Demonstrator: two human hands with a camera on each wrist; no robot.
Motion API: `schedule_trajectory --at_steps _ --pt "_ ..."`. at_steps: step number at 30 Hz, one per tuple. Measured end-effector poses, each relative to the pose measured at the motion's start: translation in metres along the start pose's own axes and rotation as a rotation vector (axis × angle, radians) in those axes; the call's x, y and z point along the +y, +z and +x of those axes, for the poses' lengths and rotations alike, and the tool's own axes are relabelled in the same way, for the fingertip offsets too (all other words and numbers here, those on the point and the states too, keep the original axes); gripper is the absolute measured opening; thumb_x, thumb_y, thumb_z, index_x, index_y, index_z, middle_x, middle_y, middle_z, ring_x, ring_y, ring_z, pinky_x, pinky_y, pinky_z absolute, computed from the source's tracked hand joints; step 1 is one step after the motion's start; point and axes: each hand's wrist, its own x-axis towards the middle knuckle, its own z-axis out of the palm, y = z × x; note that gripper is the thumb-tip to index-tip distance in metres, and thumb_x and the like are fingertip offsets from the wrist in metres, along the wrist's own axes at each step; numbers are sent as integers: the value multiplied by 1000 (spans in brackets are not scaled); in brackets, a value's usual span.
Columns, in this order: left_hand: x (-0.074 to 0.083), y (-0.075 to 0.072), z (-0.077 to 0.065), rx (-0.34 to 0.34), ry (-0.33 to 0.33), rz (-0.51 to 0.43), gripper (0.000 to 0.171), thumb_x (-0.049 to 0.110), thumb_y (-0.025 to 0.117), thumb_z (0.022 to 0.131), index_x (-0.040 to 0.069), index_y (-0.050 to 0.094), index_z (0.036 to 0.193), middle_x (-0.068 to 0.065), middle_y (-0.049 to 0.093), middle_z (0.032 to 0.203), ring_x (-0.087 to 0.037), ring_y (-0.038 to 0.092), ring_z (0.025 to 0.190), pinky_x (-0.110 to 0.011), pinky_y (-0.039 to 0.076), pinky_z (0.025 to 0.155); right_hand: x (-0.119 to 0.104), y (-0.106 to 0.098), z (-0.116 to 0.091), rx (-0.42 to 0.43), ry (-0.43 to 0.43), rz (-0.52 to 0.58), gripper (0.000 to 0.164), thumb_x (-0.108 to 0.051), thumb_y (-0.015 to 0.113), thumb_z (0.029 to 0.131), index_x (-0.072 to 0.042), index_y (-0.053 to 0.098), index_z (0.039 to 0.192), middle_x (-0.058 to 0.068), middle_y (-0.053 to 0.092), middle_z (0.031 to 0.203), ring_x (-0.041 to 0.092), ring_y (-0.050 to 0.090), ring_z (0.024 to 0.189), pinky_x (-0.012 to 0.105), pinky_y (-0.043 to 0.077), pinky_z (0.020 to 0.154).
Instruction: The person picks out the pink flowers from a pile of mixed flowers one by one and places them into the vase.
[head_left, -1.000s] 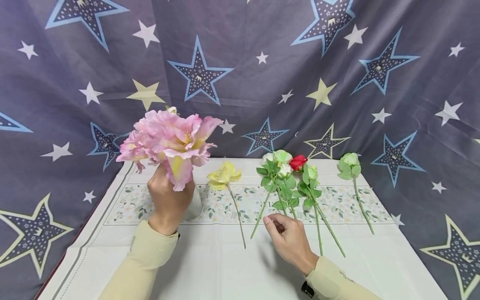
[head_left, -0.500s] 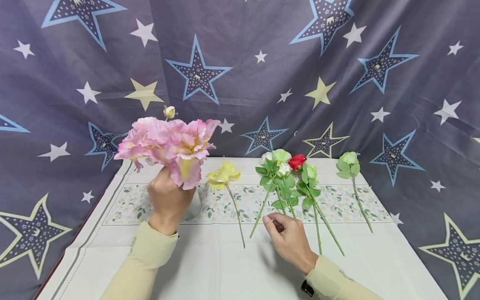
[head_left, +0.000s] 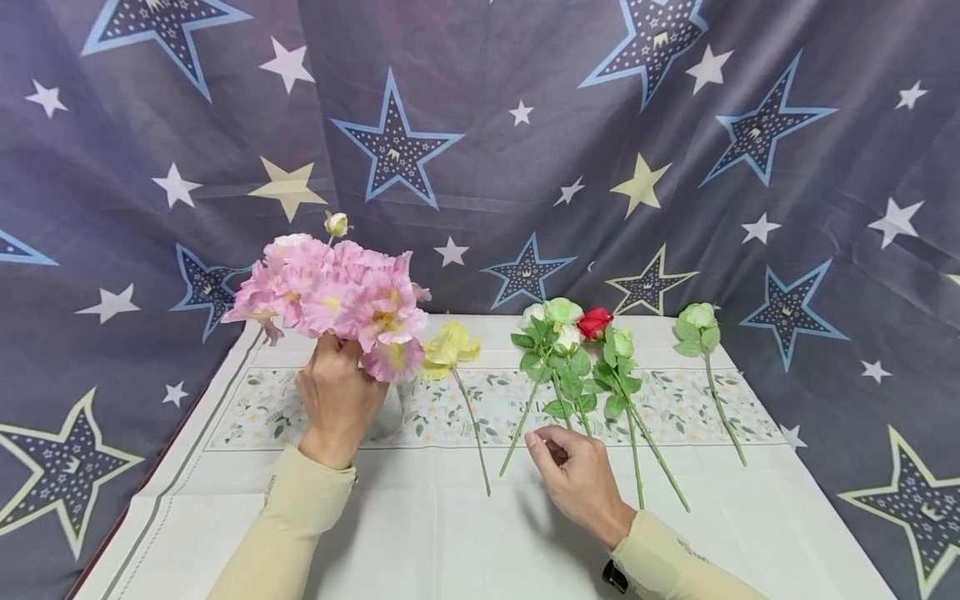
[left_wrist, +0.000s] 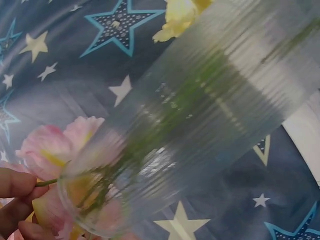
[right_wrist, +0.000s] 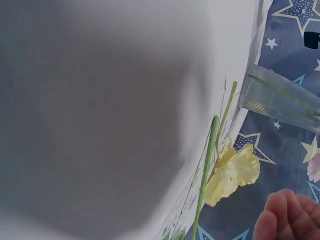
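Note:
My left hand is at the mouth of a clear ribbed glass vase, mostly hidden behind it in the head view. In the left wrist view its thumb and fingers pinch a thin green stem of a pink flower at the rim. Ruffled pink flowers fan out above the hand, with a small pale bud on top. Stems show inside the glass. My right hand hovers over the cloth, fingers loosely curled and holding nothing, near the green stems.
A yellow flower lies right of the vase. Further right lie white and green roses, a red rose and a separate pale green rose. A white tablecloth covers the table; a star-patterned curtain hangs behind.
The pink flowers have turned and tipped right and down, now partly covering the yellow flower. The pale bud has come into fuller view above them. The right hand has stayed still.

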Motion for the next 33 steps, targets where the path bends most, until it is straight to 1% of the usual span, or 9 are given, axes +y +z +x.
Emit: schedule_trajectory --at_steps 6,9,12,16,20,22,27,30,33 --pt "-11 5 -10 -92 -7 88 27 28 54 89 6 69 90 -15 57 85 -39 51 51 -53 39 36 0 0 -2 -4 13 -4 19 -34 55 96 -23 70 92 -15 58 66 0 52 54 19 46 50" --pt "-14 5 -13 -115 -3 129 27 29 55 88 5 68 86 -16 57 75 -38 50 49 -52 38 34 -1 0 -2 -6 16 -8 20 -34 55 97 -22 70 92 -15 58 66 0 51 54 20 46 50" --pt "-15 4 -15 -126 25 175 23 24 54 85 4 62 76 -15 54 67 -36 48 46 -48 35 32 0 0 -2 -4 20 -10 21 -34 55 96 -20 71 92 -14 57 65 1 50 53 20 45 49" --pt "-13 4 -23 -109 81 219 24 19 51 84 5 56 66 -13 50 58 -31 42 41 -41 30 29 2 -1 -2 1 24 -18 21 -34 56 96 -20 71 91 -14 56 63 1 49 51 20 44 47" --pt "-11 3 -31 -66 112 219 28 21 51 86 2 58 67 -12 48 54 -30 40 38 -40 28 28 4 -2 -1 2 28 -24 21 -34 56 96 -20 71 89 -14 54 61 2 48 50 21 43 46" --pt "-11 3 -34 -59 121 226 27 22 52 86 2 59 69 -13 48 55 -30 39 38 -40 28 29 5 -2 0 1 34 -27 22 -35 55 96 -20 71 89 -14 53 61 2 47 49 21 43 46" --pt "-12 -1 -40 -58 148 230 21 20 58 81 -1 62 77 -14 50 60 -29 39 38 -38 27 29 7 -2 0 11 36 -34 22 -35 56 96 -20 71 89 -15 54 60 2 48 49 20 42 46" --pt "-13 -3 -44 -28 164 215 20 18 62 79 0 64 85 -16 52 65 -29 41 40 -38 28 29 8 -3 1 21 34 -30 21 -35 57 95 -20 71 89 -16 55 62 1 49 50 20 44 47" --pt "-13 -4 -50 3 184 187 25 18 63 77 3 67 96 -16 57 76 -29 46 45 -38 32 30 10 -5 3 30 38 -35 21 -35 58 95 -20 71 89 -16 56 63 1 50 51 20 44 48"
